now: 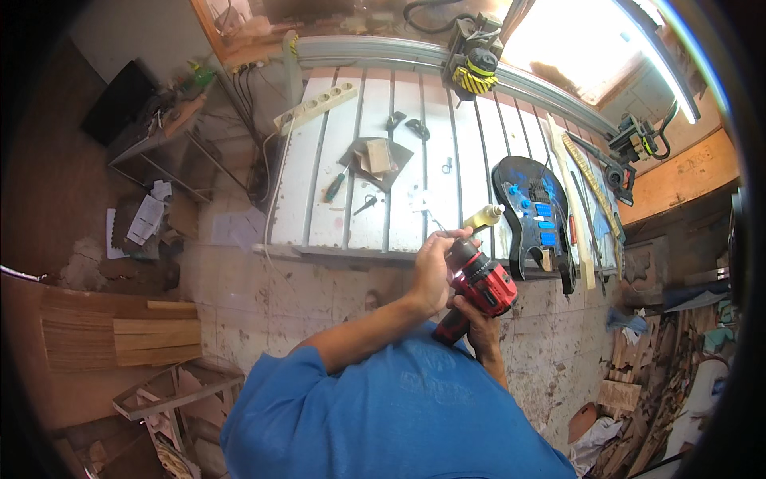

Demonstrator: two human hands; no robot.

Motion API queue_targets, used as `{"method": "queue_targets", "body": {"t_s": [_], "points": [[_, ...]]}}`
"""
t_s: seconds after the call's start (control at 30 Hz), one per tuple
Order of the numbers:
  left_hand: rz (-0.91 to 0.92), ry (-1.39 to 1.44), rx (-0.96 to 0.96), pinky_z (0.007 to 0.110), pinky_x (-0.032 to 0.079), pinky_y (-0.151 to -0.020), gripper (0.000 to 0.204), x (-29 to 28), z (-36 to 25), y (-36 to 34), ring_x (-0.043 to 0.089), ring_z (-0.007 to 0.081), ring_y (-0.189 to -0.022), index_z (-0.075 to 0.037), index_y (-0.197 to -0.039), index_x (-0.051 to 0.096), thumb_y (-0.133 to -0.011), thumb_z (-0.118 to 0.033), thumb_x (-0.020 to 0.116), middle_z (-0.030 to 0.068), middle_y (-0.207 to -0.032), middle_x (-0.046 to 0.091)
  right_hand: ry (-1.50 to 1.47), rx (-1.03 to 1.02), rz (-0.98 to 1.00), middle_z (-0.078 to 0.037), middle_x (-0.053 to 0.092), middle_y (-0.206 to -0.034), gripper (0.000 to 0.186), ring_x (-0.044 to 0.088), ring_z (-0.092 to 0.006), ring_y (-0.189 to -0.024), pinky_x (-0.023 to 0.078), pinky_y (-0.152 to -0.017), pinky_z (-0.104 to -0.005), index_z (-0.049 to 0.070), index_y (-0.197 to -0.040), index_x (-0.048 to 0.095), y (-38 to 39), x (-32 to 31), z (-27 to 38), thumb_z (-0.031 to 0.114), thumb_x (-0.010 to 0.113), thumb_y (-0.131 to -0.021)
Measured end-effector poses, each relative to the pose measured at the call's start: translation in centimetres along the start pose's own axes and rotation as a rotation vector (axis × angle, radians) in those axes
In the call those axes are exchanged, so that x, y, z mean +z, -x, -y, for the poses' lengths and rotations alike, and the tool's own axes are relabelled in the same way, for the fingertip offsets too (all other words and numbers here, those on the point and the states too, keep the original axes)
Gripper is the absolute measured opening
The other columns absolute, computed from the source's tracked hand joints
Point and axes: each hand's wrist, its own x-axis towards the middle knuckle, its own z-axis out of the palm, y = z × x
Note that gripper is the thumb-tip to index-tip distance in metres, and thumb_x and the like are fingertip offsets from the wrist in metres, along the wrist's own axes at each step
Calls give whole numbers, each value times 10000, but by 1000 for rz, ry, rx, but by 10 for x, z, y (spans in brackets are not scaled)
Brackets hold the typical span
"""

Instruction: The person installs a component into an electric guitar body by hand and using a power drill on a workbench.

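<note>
A red and black cordless drill (pixel 479 289) is held in front of my chest, its nose pointing up and to the left. My right hand (pixel 479 326) grips its handle from below. My left hand (pixel 435 267) is wrapped around the black chuck at the drill's front end. Just beyond the chuck, at the near edge of the white slatted workbench (pixel 375 215), lies a small yellowish bottle (pixel 483 216). A black electric guitar body (pixel 533 214) with blue patches lies on the bench to the right of my hands.
On the bench lie a green-handled screwdriver (pixel 335 188), small wood blocks on a dark sheet (pixel 377 156), a long power strip (pixel 315 106) and a guitar neck (pixel 589 172). A yellow-black machine head (pixel 472 60) sits on the rail behind. Wood planks (pixel 155 335) and scraps cover the floor.
</note>
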Motion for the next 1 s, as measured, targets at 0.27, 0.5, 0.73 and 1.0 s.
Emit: {"method": "queue_targets", "body": {"t_s": [0.27,0.5,0.73,1.0], "points": [[-127,3,15,440,607,-839,180,9,3,5,710,296,-900,-58,-1101,503,-1078,-223,436,158,-987,659,262,-160,-10,-30,707,-987,353,658,-117,-873,542,-756,-316,48,-1131,683,0,13,3,176,860,-855],[-193,-156,7,465,574,-934,261,1,0,6,695,305,-875,-38,-1001,559,-1075,-255,435,145,-803,667,561,-382,-2,-70,734,-905,276,687,-186,-831,563,-751,-371,37,-1088,686,-3,17,-8,171,813,-883],[-129,-80,-14,495,507,-1098,230,15,-6,8,608,222,-736,-48,-952,487,-1072,-240,447,81,-791,545,551,-375,10,-124,749,-934,332,736,-260,-834,572,-769,-378,48,-1077,695,-2,11,-2,164,852,-808],[117,-242,-248,374,557,-943,326,13,8,12,694,242,-922,27,-947,655,-1003,-287,586,205,-1025,714,589,-473,-55,-145,737,-992,327,730,-314,-868,578,-771,-379,40,-1072,680,12,-3,8,163,827,-808]]}}
